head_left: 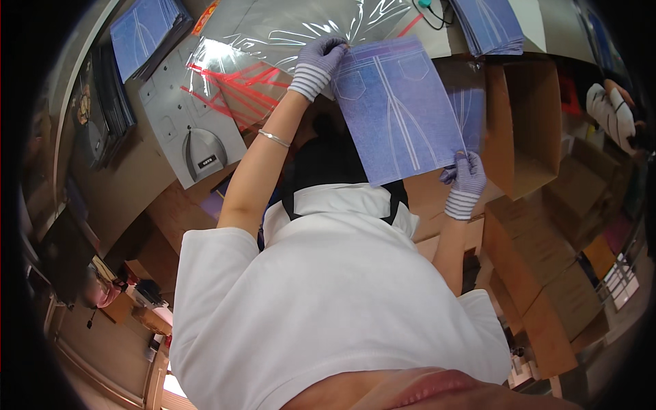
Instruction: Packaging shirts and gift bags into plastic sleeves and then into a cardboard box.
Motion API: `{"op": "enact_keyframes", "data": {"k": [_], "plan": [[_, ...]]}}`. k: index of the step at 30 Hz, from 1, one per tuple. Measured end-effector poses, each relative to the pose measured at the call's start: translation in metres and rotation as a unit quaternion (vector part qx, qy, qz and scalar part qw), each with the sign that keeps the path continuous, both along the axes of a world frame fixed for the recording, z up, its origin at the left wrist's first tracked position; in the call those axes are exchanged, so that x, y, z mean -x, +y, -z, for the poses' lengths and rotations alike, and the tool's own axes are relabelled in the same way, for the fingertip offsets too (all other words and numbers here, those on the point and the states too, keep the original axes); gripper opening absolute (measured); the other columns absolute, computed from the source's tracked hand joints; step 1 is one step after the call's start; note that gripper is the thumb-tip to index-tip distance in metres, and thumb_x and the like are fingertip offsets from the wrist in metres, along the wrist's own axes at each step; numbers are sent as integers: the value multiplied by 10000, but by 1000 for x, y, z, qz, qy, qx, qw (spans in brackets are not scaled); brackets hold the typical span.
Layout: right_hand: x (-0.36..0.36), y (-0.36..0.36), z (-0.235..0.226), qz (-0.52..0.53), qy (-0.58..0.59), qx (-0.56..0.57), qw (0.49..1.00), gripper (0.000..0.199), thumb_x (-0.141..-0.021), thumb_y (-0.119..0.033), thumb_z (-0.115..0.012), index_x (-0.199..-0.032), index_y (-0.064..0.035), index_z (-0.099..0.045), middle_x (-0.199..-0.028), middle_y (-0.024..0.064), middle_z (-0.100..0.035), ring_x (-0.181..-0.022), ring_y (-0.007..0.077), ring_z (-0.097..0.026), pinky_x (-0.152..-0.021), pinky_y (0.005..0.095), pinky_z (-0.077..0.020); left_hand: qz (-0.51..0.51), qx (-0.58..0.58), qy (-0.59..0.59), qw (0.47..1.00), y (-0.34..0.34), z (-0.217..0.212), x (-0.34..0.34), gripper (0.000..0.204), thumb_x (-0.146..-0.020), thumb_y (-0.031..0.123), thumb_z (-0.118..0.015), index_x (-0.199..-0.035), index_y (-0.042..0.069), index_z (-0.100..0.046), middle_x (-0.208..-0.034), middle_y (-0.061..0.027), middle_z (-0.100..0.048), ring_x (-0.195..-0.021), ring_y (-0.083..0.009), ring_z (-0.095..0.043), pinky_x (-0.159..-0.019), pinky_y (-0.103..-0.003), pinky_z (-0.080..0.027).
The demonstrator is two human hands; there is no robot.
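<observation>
Between my hands is a flat blue sheet [389, 109] printed like denim, with pale stitch lines and pocket outlines; it is tilted in front of my body. My left hand [319, 65], in a purple glove with a white-striped cuff, pinches its upper left corner. Its lower right corner is gripped by my right hand [467, 179], gloved the same way. Clear plastic film [273, 31] with red strips lies on the table just beyond my left hand. Behind the sheet's right edge, another denim-print piece [471, 113] partly shows.
Stacks of denim-print sheets lie at the far left [147, 34] and far right [488, 24]. A grey printed panel [195, 123] and a dark stack [102, 106] are on the left. An open cardboard box [526, 130] stands at right, near another person's gloved hand [610, 116].
</observation>
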State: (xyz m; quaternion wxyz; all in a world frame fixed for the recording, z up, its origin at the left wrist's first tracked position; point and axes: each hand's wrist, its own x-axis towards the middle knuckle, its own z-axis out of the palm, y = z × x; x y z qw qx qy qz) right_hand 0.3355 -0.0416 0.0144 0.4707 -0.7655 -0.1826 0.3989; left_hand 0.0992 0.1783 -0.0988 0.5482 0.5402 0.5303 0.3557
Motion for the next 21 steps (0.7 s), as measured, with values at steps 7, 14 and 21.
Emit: {"op": "enact_keyframes", "data": {"k": [7,14,21], "plan": [[21,26,9,-33,41,1,999,152,-822,-116,-539,-818,35,-539,-536,70,-520,-368,110,-465,-356,216,-340,38,-115,99,988,-21,-20,23,148,-748,104,-597,-857,9,-624,-766,-117,-631,-700,-192,-608,-677,-281,-475],[18,38,-11,-99,92,128,983,125,-801,-123,-561,-793,1,-545,-533,64,-521,-353,94,-422,-355,198,-325,24,-121,124,985,-28,-26,59,132,-758,110,-599,-855,24,-624,-810,-102,-620,-734,-183,-598,-685,-281,-474],[52,111,32,-246,261,-71,931,345,-841,-112,-501,-1137,47,-422,-925,106,-506,-815,143,-516,-727,269,-444,35,-22,55,998,-48,-50,55,157,-767,118,-590,-878,8,-609,-802,-129,-602,-737,-209,-593,-697,-287,-468]]}}
